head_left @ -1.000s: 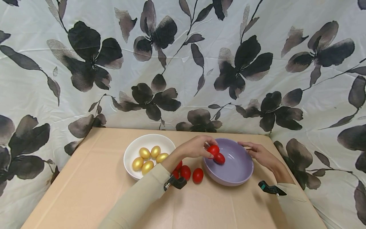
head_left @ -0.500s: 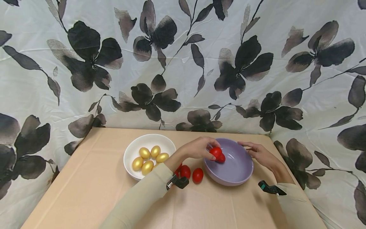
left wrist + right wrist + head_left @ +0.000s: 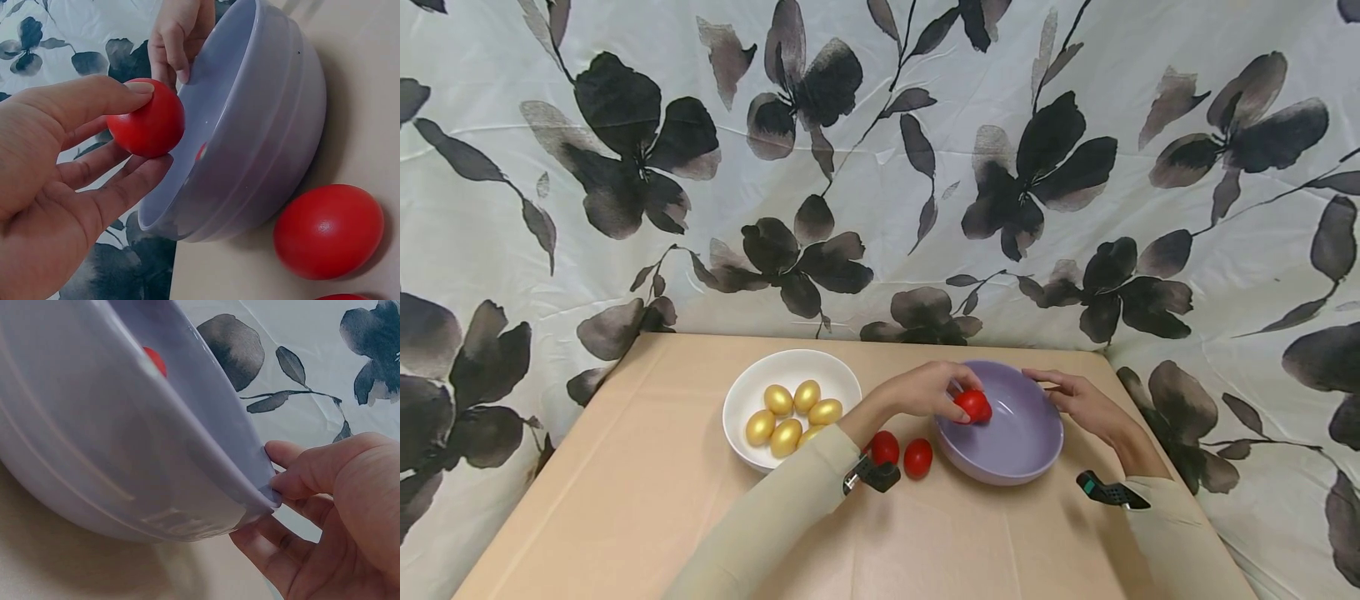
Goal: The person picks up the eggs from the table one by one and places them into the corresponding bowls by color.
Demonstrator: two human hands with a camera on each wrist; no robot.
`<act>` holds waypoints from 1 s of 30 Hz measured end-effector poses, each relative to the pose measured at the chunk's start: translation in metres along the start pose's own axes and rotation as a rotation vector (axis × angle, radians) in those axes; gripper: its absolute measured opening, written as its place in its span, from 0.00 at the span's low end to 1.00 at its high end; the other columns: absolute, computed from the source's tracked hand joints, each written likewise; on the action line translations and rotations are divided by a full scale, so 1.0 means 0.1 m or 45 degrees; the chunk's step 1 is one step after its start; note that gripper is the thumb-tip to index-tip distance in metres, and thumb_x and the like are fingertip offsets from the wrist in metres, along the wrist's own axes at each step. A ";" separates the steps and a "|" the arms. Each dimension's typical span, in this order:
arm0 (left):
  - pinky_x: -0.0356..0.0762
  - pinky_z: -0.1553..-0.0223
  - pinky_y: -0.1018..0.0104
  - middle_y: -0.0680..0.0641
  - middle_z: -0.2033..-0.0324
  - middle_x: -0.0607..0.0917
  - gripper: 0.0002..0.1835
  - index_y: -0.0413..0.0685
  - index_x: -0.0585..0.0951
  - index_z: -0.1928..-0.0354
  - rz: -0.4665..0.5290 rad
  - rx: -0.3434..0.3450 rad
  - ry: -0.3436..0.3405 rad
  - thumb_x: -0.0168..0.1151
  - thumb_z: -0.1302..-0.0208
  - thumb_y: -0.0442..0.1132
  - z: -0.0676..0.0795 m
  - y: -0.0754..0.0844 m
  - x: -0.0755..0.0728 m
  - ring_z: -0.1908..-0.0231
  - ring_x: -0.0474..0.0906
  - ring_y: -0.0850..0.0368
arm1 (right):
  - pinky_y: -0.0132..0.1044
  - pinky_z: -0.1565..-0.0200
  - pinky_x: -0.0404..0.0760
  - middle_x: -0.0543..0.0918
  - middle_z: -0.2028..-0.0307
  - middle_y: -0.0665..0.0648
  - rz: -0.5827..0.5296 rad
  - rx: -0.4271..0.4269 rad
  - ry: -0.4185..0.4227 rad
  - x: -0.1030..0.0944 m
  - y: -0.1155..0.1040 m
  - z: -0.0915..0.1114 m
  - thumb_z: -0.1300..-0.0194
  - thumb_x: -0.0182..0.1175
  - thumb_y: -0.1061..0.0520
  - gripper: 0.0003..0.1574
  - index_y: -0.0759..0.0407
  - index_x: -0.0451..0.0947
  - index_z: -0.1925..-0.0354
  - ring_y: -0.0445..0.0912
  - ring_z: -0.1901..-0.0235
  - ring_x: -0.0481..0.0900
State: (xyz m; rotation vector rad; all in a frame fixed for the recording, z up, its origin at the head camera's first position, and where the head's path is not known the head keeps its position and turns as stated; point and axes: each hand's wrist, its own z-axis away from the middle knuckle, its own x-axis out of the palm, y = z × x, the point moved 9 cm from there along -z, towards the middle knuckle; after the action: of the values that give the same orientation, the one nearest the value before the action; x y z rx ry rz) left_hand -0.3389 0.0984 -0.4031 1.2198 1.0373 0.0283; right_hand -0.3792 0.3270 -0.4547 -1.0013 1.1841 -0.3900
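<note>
My left hand (image 3: 928,390) pinches a red egg (image 3: 150,119) between thumb and fingers, over the near-left side of the purple bowl (image 3: 1015,450). Inside that bowl lies another red egg (image 3: 154,361), mostly hidden behind the held one in the head view and by the rim in the wrist views. At the bowl's right side, my right hand (image 3: 1078,408) grips the rim, thumb at the edge and fingers beneath it on the outer wall, as the right wrist view shows. Two red eggs (image 3: 917,458) rest on the table between the bowls, one partly covered by my left wrist.
A white bowl (image 3: 736,437) holding several gold eggs (image 3: 786,437) stands left of the purple one, partly behind my left forearm. Both bowls are on a tan-covered table (image 3: 625,467). A floral cloth (image 3: 880,167) hangs behind its far edge.
My left hand has shifted slightly right and lower with the red egg, which now overlaps the egg inside the purple bowl. My right hand stays on the rim.
</note>
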 end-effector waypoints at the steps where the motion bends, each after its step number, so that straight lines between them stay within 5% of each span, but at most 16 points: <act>1: 0.79 0.50 0.76 0.55 0.53 0.85 0.21 0.48 0.82 0.43 -0.004 0.000 -0.002 0.71 0.39 0.34 -0.01 0.00 0.00 0.51 0.80 0.60 | 0.20 0.44 0.69 0.69 0.28 0.63 -0.001 -0.001 -0.001 0.00 0.00 0.00 0.26 0.47 0.67 0.32 0.52 0.71 0.28 0.64 0.28 0.64; 18: 0.78 0.50 0.76 0.53 0.52 0.84 0.22 0.47 0.82 0.43 -0.065 -0.033 -0.045 0.73 0.40 0.34 -0.08 -0.01 0.11 0.50 0.79 0.57 | 0.21 0.45 0.71 0.68 0.28 0.64 -0.015 0.004 -0.012 0.01 0.00 0.02 0.26 0.45 0.68 0.32 0.54 0.70 0.28 0.66 0.31 0.68; 30: 0.77 0.49 0.76 0.53 0.51 0.84 0.22 0.48 0.82 0.43 -0.090 -0.023 -0.080 0.73 0.40 0.35 -0.13 -0.04 0.20 0.53 0.78 0.63 | 0.24 0.44 0.73 0.69 0.28 0.63 0.002 0.011 0.001 0.00 0.04 -0.01 0.25 0.45 0.67 0.31 0.53 0.70 0.28 0.64 0.31 0.67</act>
State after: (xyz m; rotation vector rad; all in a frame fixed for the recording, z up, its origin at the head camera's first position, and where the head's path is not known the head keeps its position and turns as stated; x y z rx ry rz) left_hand -0.3380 0.1174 -0.4184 1.1596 1.0226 -0.0550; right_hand -0.3807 0.3284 -0.4581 -0.9930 1.1830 -0.3941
